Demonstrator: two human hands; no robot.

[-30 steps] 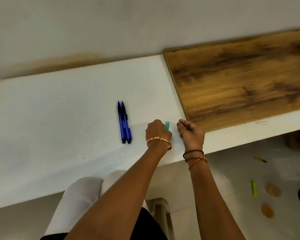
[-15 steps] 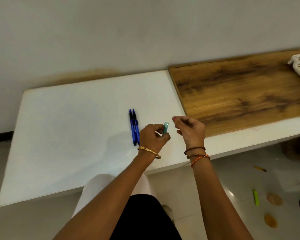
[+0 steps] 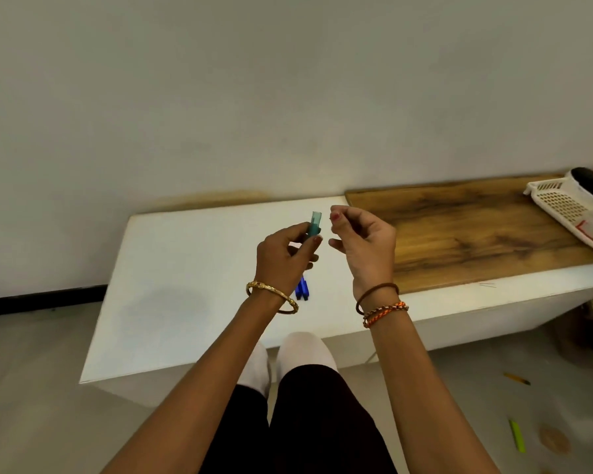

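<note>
My left hand is raised above the white table and pinches a small teal transparent tube, held upright with its open end up. My right hand hovers just right of the tube, not touching it. Its fingers are curled and thumb and forefinger are a little apart. I see nothing between them. Two blue pens lie side by side on the table, mostly hidden behind my left wrist.
A wooden board covers the table's right part, with a white perforated basket at its far right. Thin sticks lie near the table's front edge. On the floor to the right are a green marker and a yellow pencil.
Both hands have lifted off the table, the left carrying the teal tube up and turning it upright. My head has pulled back, so the table looks smaller and the basket has come into view.
</note>
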